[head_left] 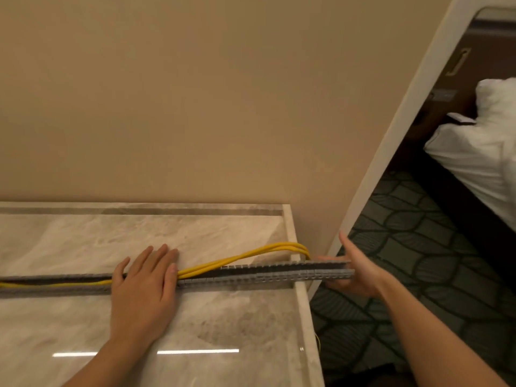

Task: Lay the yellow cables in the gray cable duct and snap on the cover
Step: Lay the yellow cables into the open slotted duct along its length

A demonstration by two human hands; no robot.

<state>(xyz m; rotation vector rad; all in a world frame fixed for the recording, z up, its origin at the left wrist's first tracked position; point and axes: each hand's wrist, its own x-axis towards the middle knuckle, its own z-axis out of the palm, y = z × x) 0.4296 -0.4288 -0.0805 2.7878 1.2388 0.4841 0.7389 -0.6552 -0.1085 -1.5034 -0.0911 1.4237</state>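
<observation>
A long gray slotted cable duct [251, 275] lies across the marble tabletop [83, 241], and its right end sticks out past the table's edge. Several yellow cables [240, 256] run inside the duct on the left, then rise out of it in an arc toward the right end. My left hand [143, 286] lies flat, palm down, over the duct and cables near the middle. My right hand [356, 272] grips the duct's overhanging right end, thumb up. No cover is visible.
A beige wall [195, 107] stands right behind the table. To the right are a white door frame [405, 129], dark patterned carpet [418, 247] below the table edge, and a bed with white linen [480, 152].
</observation>
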